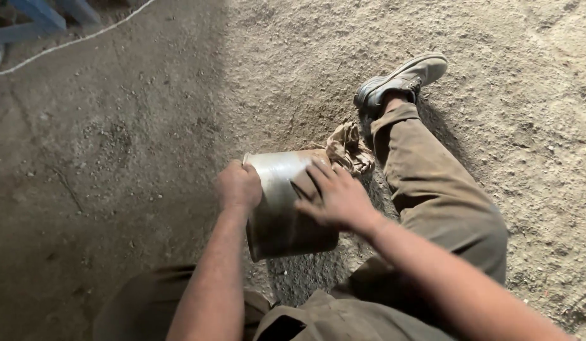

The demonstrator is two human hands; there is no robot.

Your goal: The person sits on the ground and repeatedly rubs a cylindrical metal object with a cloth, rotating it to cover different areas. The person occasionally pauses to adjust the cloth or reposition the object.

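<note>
Metal pot (277, 208) on its side, left hand (238, 185) gripping rim, right hand (334, 197) fingers spread flat, contents hidden

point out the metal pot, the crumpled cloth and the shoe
metal pot (277, 208), head view, on its shiny side wall
crumpled cloth (350, 146), head view, on its bunched folds
shoe (403, 79), head view, on its upper

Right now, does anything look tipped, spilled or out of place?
The metal pot lies tilted on its side on the gritty ground, held by the left hand and right hand. A crumpled cloth lies behind it.
</note>
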